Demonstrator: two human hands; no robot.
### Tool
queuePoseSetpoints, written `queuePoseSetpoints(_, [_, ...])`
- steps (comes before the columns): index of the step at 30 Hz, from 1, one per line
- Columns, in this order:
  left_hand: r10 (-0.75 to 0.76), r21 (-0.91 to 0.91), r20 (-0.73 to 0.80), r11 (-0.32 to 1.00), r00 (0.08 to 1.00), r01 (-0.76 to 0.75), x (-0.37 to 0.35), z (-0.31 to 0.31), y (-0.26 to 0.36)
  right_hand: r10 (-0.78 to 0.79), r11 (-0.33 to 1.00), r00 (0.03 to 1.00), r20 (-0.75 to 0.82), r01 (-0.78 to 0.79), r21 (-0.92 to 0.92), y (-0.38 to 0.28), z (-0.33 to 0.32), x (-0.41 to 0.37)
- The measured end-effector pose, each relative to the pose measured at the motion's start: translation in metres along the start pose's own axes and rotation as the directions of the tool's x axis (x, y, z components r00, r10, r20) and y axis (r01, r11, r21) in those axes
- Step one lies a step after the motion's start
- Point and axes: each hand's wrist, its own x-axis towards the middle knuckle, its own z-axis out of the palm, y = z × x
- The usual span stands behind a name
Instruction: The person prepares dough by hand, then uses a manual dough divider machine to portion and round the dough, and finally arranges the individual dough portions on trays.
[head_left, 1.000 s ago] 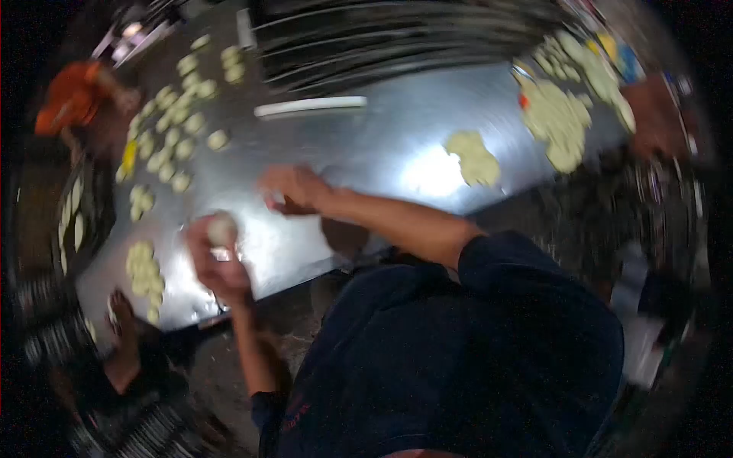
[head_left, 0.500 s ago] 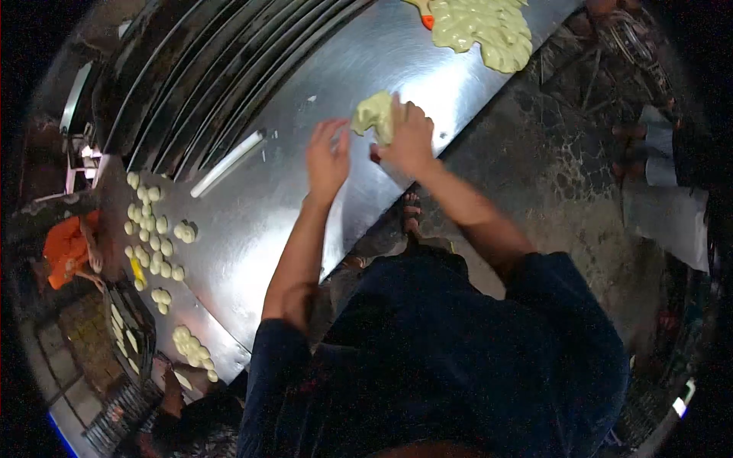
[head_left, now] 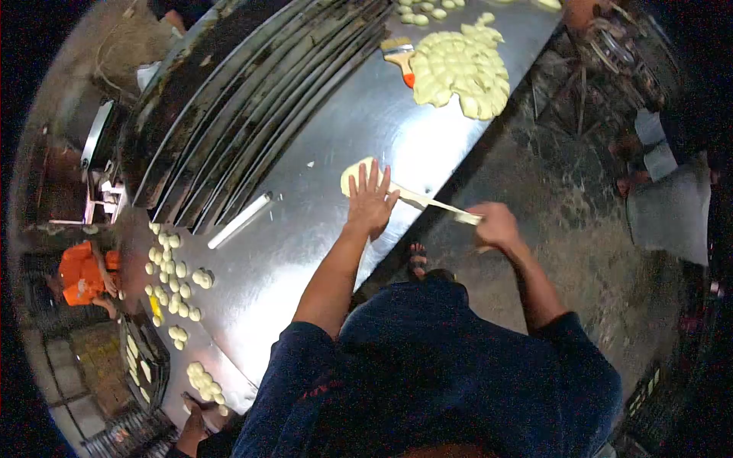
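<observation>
The left hand (head_left: 372, 208) lies spread flat on the dough piece (head_left: 350, 179), near the front edge of the worktop (head_left: 305, 172). The right hand (head_left: 497, 227) grips its drawn-out end beyond that edge. A brush (head_left: 401, 58) lies beside the dough mass (head_left: 460, 72).

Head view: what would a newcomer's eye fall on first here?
Probably the strip of dough near the middle, its broad end under the spread left hand on the metal table, its other end in the right hand past the table's edge. Next, the large mass of dough pieces at the top, with a brush beside it.
</observation>
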Motion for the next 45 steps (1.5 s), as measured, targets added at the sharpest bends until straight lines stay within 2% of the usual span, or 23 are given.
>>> queuePoseSetpoints(2, [0.001, -0.016, 0.14, 1.0, 0.99, 0.001, 0.001, -0.004, -0.004, 0.031, 0.999, 0.974, -0.224, -0.034, -0.011, 0.019, -0.036, -0.011])
queuePoseSetpoints(3, [0.058, 0.022, -0.008, 0.998, 0.998, -0.058, -0.004, -0.009, -0.005, 0.019, 1.0, 0.918, -0.395, -0.017, 0.008, 0.016, -0.05, -0.013])
queuePoseSetpoints(5, [0.042, -0.34, 0.194, 0.94, 0.98, 0.027, -0.004, -0.044, -0.002, -0.089, 0.991, 0.881, -0.464, 0.127, 0.05, -0.03, -0.069, -0.023])
queuePoseSetpoints(7, [-0.145, -0.735, -0.267, 0.67, 0.953, -0.104, -0.03, -0.056, 0.024, -0.297, 0.918, 0.849, -0.437, 0.38, 0.115, -0.076, -0.06, -0.017])
queuePoseSetpoints(10, [-0.237, -0.977, 0.203, -0.11, 0.95, 0.182, -0.065, -0.122, 0.043, -0.553, 0.666, 0.766, -0.327, 0.642, 0.38, -0.176, -0.006, -0.016])
queuePoseSetpoints(11, [-0.212, -0.904, 0.324, -0.357, 0.922, 0.235, -0.078, -0.135, 0.037, -0.64, 0.637, 0.662, -0.39, 0.741, 0.213, -0.205, 0.014, -0.012])
queuePoseSetpoints(12, [-0.3, -0.906, 0.301, -0.387, 0.905, 0.173, -0.085, -0.132, 0.022, -0.688, 0.547, 0.582, -0.433, 0.808, 0.217, -0.223, 0.034, -0.001])
queuePoseSetpoints(13, [-0.453, -0.979, 0.15, -0.192, 0.879, 0.068, -0.091, -0.123, 0.003, -0.719, 0.455, 0.505, -0.477, 0.861, 0.225, -0.243, 0.052, 0.005])
queuePoseSetpoints(14, [-0.567, -1.0, -0.008, 0.026, 0.824, 0.009, -0.104, -0.12, -0.016, -0.655, 0.549, 0.645, -0.395, 0.765, 0.339, -0.27, 0.056, -0.004])
queuePoseSetpoints(15, [-0.632, -1.0, -0.016, 0.021, 0.775, -0.004, -0.122, -0.126, -0.03, -0.699, 0.481, 0.591, -0.403, 0.805, 0.347, -0.279, 0.068, 0.005])
queuePoseSetpoints(17, [-0.859, -0.985, 0.154, -0.095, 0.488, 0.144, -0.162, -0.142, -0.053, -0.856, 0.317, 0.321, -0.406, 0.945, 0.079, -0.298, 0.09, 0.015])
queuePoseSetpoints(20, [-0.859, -0.793, -0.243, 0.443, 0.45, 0.418, -0.226, -0.084, -0.112, -0.959, 0.185, 0.19, -0.212, 0.982, 0.042, -0.306, 0.11, 0.014])
queuePoseSetpoints(22, [-0.868, -0.621, -0.297, 0.493, 0.399, 0.61, -0.289, -0.061, -0.145, -0.97, 0.203, 0.209, -0.121, 0.977, 0.061, -0.297, 0.121, 0.018])
queuePoseSetpoints(26, [-0.976, -0.415, -0.213, 0.137, 0.051, 0.899, -0.406, -0.006, -0.157, -0.871, 0.485, 0.485, 0.078, 0.874, -0.023, -0.235, 0.163, 0.023])
queuePoseSetpoints(29, [-0.967, -0.509, -0.204, -0.025, -0.149, 0.86, -0.47, 0.027, -0.121, -0.834, 0.551, 0.548, -0.068, 0.834, -0.035, -0.171, 0.185, 0.024])
queuePoseSetpoints(31, [-0.877, -0.46, -0.429, 0.007, -0.215, 0.888, -0.465, 0.056, -0.102, -0.61, 0.782, 0.764, -0.209, 0.623, -0.007, -0.144, 0.212, 0.029])
queuePoseSetpoints(32, [-0.943, -0.482, -0.295, 0.008, -0.154, 0.876, -0.445, 0.046, -0.092, -0.425, 0.802, 0.882, -0.203, 0.471, 0.367, -0.172, 0.229, 0.003])
queuePoseSetpoints(33, [-0.983, -0.509, -0.159, 0.006, -0.087, 0.861, -0.412, 0.031, -0.087, -0.838, 0.504, 0.502, -0.212, 0.862, 0.047, -0.184, 0.245, 0.004])
queuePoseSetpoints(36, [-0.818, -0.423, -0.563, 0.413, 0.123, 0.806, -0.346, 0.035, -0.122, -0.936, 0.282, 0.313, 0.164, 0.941, -0.185, -0.265, 0.276, 0.003])
queuePoseSetpoints(38, [-0.783, -0.346, -0.579, 0.489, 0.228, 0.801, -0.348, 0.017, -0.175, -0.979, 0.148, 0.182, 0.087, 0.941, -0.304, -0.276, 0.304, 0.068])
queuePoseSetpoints(43, [-0.858, -0.324, -0.451, 0.415, 0.247, 0.85, -0.424, 0.03, -0.149, -0.961, 0.254, 0.199, -0.193, 0.91, -0.328, -0.217, 0.234, 0.096])
queuePoseSetpoints(44, [-0.822, -0.313, -0.512, 0.448, 0.248, 0.838, -0.422, 0.048, -0.133, -0.874, 0.484, 0.473, -0.11, 0.835, -0.263, -0.189, 0.243, 0.084])
queuePoseSetpoints(45, [-0.882, -0.386, -0.395, 0.415, 0.258, 0.824, -0.407, 0.057, -0.114, -0.827, 0.562, 0.561, -0.022, 0.825, -0.067, -0.2, 0.234, 0.044])
